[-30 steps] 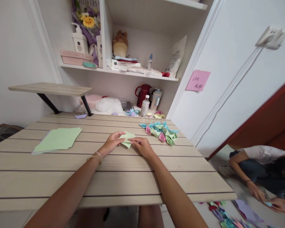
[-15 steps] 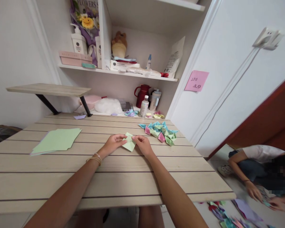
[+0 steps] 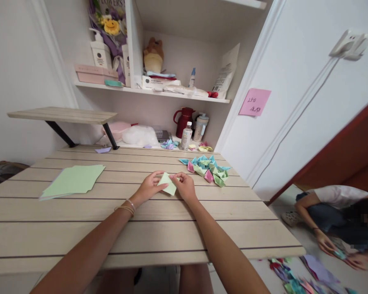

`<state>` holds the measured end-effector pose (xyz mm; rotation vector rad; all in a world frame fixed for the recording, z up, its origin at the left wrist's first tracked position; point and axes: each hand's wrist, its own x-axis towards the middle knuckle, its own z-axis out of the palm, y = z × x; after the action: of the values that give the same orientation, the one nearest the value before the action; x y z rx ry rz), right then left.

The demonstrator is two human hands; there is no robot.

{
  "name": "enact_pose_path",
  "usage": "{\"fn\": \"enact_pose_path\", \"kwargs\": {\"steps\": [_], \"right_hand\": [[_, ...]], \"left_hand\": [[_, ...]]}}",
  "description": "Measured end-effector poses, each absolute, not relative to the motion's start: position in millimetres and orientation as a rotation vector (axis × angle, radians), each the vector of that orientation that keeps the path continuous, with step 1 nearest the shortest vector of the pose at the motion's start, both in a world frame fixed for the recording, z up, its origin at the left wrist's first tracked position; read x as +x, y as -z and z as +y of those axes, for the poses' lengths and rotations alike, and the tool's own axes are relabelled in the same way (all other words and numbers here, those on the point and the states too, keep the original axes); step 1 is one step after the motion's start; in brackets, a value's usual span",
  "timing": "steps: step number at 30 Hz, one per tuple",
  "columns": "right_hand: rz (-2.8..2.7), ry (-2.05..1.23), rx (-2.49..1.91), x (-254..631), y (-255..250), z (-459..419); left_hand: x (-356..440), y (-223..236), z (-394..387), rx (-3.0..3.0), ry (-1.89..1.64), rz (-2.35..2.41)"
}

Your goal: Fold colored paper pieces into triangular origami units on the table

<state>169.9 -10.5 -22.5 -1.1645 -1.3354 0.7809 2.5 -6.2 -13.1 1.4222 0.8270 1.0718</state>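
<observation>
A small folded piece of light green paper (image 3: 169, 186) is between my hands just above the middle of the table. My left hand (image 3: 150, 187) pinches its left side, thumb lying across the front. At the upper right edge, the thumb and fingers of my right hand (image 3: 184, 186) are closed on the same paper. Its folds are too small to make out fully. To the right lies a pile of folded paper pieces (image 3: 206, 163) in blue, green and pink. A stack of flat green paper sheets (image 3: 73, 179) rests on the left of the table.
A small raised wooden stand (image 3: 64, 115) is at the back left. At the back are a plastic bottle (image 3: 186, 136), a red jug (image 3: 184, 121) and a light tumbler (image 3: 200, 127). On the floor at right, a person (image 3: 331, 212) handles paper beside colourful folded pieces (image 3: 290, 275).
The green paper has turned in my hands and now shows a diamond-like face. My left thumb has come further over its front, and my right hand has shifted slightly right.
</observation>
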Motion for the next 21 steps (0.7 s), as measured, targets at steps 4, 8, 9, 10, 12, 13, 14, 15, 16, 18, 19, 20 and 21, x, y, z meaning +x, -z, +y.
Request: {"fn": "enact_pose_path", "kwargs": {"steps": [4,8,9,10,12,13,14,15,16,18,19,20,21], "right_hand": [[-1.355,-0.726,-1.175,168.6,21.4,-11.5],[-1.339,-0.699,-1.172,166.7,20.8,-12.2],[-1.336,-0.701,-1.169,166.2,20.9,-12.2],[-1.333,-0.704,-1.167,165.8,21.0,-12.2],[-1.322,-0.708,-1.168,165.3,21.5,-11.9],[-1.313,-0.706,-1.169,165.1,21.8,-11.7],[-1.305,-0.701,-1.172,164.9,22.0,-11.5],[-1.298,-0.695,-1.173,164.6,22.1,-11.3],[-1.293,-0.688,-1.172,164.3,22.1,-11.4],[-1.293,-0.68,-1.161,163.5,21.5,-12.2],[-1.297,-0.681,-1.154,162.9,20.9,-13.0],[-1.302,-0.682,-1.148,162.2,20.2,-13.9],[-1.306,-0.681,-1.145,161.6,19.3,-15.0]], "left_hand": [[4.5,15.8,-5.6,1.427,-1.075,0.834],[4.6,16.6,-3.3,1.441,-1.083,0.838],[4.8,16.2,-3.4,1.444,-1.079,0.837],[5.1,15.5,-3.9,1.446,-1.077,0.835],[5.9,14.1,-5.4,1.448,-1.072,0.832],[6.5,13.4,-6.2,1.447,-1.069,0.83],[7.0,12.9,-7.0,1.443,-1.066,0.828],[7.5,12.6,-7.5,1.438,-1.064,0.827],[8.0,12.5,-7.8,1.43,-1.063,0.829],[8.8,12.8,-7.9,1.41,-1.072,0.838],[9.2,13.1,-7.8,1.398,-1.08,0.846],[9.5,13.4,-7.6,1.386,-1.086,0.856],[9.6,13.7,-7.4,1.375,-1.091,0.867]]}}
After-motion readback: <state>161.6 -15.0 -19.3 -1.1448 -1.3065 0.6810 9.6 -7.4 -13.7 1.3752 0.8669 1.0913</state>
